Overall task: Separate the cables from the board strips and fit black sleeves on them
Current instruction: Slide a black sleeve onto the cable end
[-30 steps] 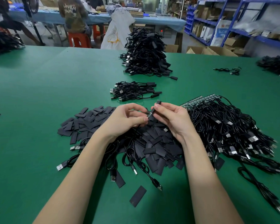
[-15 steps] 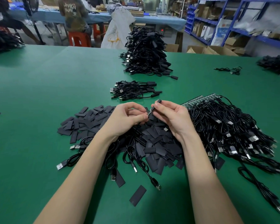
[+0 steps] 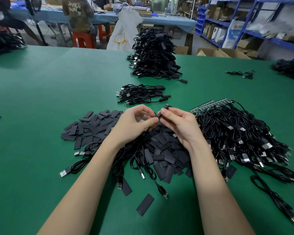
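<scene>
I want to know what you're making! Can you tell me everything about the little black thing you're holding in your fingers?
It is a black sleeve, small, flat and matte, like soft rubbery tubing. The right hand pinches it near its lower end, tilted, its open top end poking up past the fingertips. The left hand meets it from the other side; what that hand pinches is too hidden to tell. It is held above the pile of loose sleeves.

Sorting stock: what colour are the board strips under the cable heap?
Green, the board strips seen in the head view.

Desk [image 3: 41, 99]: sleeve pile [image 3: 95, 126] left-centre; cables on board strips [image 3: 241, 136] right; small sleeved bundle [image 3: 141, 94] behind; tall stack [image 3: 153, 55] farther behind.
</scene>
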Tool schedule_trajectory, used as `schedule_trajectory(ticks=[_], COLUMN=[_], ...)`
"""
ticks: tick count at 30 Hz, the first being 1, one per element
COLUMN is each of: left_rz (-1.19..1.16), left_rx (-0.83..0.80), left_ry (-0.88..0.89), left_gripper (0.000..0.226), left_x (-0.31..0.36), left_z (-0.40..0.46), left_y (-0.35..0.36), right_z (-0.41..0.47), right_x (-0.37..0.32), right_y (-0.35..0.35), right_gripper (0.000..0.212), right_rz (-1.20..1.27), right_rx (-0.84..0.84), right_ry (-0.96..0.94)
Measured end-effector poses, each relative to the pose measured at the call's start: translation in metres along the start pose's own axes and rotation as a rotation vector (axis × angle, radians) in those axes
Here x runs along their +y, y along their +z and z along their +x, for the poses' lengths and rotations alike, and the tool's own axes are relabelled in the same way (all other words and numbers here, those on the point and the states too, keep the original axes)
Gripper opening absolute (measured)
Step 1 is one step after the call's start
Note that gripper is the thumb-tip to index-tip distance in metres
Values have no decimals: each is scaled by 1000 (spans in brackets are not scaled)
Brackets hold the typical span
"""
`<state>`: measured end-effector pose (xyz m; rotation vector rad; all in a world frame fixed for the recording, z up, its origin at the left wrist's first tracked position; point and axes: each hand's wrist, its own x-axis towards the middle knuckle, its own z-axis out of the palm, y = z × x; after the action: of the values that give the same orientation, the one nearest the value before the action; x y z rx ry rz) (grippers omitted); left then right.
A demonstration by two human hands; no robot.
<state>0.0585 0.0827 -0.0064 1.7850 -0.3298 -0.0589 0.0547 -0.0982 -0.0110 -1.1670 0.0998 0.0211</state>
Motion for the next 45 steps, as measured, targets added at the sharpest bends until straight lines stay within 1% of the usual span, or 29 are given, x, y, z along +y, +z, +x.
schedule_trajectory(ticks=[3,7,8,11,16,21,25,30,35,39,43,45], left_rz=[-5,-27,-16,9,8,-10,-13,14,-10,-26,-55,-49], left_rx=[-59,-75,-73,-60,-48,-13,-1,-3,17,28,18,14], left_ry=[-49,-37,-27,-15,-22,-16,-2,20,53,56,48,30], left_gripper=[26,15,13,10,12,11,11,11,12,15,14,16], left_x=[-1,-1,-1,-1,-3,-1,-1,-3,0,-1,-1,-2], left_z=[0,0,-1,-1,0,0,2,3,3,2,2,3], left_y=[-5,-9,-9,-6,-6,-5,-6,-5,-3,-4,-2,-2], right_z=[0,0,0,0,-1,-1,0,0,0,-2,-4,-5], right_x=[0,-1,-1,-1,0,2,2,2,1,0,0,0], right_y=[0,-1,-2,-3,-2,3,3,2,2,2,3,5], right_gripper=[10,25,25,18,15,6,13,7,9,7,5,12], right_rz=[45,84,87,79,49,7,-8,-16,58,-16,-2,-3], right_rx=[39,73,75,61,30,-9,-38,-55,-62,-106,-91,-65], right_ry=[20,23,23,23,16,9,7,-1,7,2,-2,-12])
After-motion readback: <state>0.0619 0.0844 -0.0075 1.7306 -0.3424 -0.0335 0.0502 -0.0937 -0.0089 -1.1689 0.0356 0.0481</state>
